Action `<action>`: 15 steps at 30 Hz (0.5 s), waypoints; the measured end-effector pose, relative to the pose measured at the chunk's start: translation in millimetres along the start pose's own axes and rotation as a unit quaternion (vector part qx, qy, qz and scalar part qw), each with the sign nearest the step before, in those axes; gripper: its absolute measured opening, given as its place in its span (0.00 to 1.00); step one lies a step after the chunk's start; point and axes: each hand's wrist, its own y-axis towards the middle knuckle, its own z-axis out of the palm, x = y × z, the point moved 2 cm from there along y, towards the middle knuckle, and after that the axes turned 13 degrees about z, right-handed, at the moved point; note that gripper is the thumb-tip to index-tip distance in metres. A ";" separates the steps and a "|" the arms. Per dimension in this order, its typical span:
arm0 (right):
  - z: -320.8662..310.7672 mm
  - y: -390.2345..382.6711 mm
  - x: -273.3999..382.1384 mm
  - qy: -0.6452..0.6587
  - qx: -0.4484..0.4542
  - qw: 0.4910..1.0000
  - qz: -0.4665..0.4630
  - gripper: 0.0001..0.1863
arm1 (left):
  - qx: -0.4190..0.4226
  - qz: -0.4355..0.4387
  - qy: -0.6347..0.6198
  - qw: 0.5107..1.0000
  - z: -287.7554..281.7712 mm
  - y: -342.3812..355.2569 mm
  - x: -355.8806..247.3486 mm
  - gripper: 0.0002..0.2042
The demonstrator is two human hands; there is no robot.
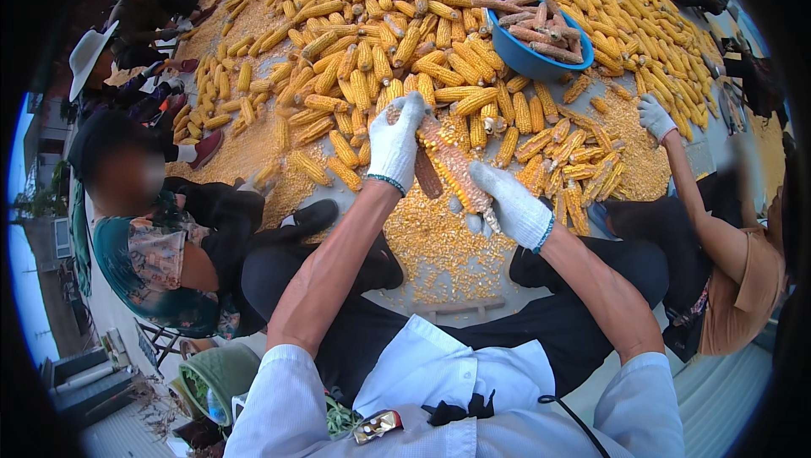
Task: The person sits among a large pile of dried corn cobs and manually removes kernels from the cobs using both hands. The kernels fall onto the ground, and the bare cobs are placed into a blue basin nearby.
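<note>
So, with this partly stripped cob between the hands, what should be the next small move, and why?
Perhaps rub the bare brown cob, held in the left hand, along the partly stripped cob while the right hand steadies its lower end: yellow kernels line one side, and the neighbouring face looks bare.

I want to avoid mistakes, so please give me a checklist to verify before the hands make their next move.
1. Left hand gloved: ok.
2. Right hand gloved: ok.
3. Corn ear held between both hands: ok.
4. Ear fully stripped: not ok, yellow kernels remain on it.
5. Brown cob gripped by the left hand: cannot tell.
6. Blue basin upright: ok, cobs inside.
</note>
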 end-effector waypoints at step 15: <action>8.8 13.8 -3.6 -0.387 -0.354 0.847 -0.093 0.29 | 0.011 -0.168 -0.113 0.979 8.8 -18.1 15.0 0.30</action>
